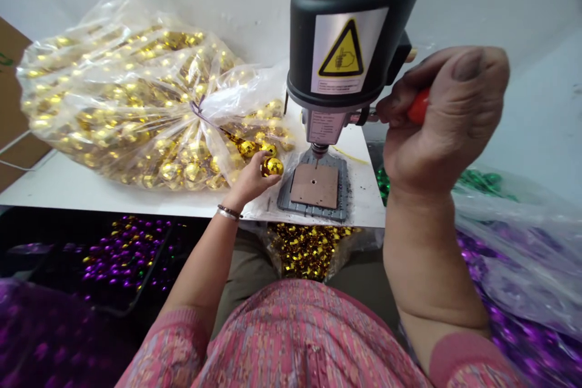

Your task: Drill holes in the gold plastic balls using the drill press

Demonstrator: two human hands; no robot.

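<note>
My left hand (250,183) pinches a shiny gold faceted ball (273,167) at the mouth of a clear plastic bag (207,112) full of similar balls. My right hand (448,115) is wrapped round the red-knobbed lever (417,107) of a small black bench drill press (348,36). Below the drill's chuck and thin bit (317,160) lies a brown square board (313,187) with a hole in it, set on the grey base plate (286,201). The held ball is left of the board, apart from it.
An open bag of gold balls (313,248) hangs below the white table's (182,199) front edge. Purple balls (120,257) lie in a dark bin at lower left. Bags of purple balls (509,321) and green balls (484,182) stand at right. A cardboard box (18,157) is at far left.
</note>
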